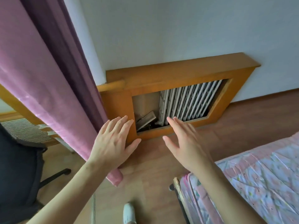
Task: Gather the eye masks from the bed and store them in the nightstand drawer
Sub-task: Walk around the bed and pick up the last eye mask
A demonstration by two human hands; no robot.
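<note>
My left hand [113,143] and my right hand [186,143] are both held out in front of me, palms down, fingers spread, holding nothing. A corner of the bed [258,175] with a pink and pale patterned cover shows at the lower right, just right of my right forearm. No eye masks and no nightstand are in view.
A pink and purple curtain [53,78] hangs at the left, its hem beside my left wrist. A wooden radiator cover [178,75] stands against the white wall ahead. A dark office chair [17,167] is at far left. A white shoe [129,212] rests on the wooden floor below.
</note>
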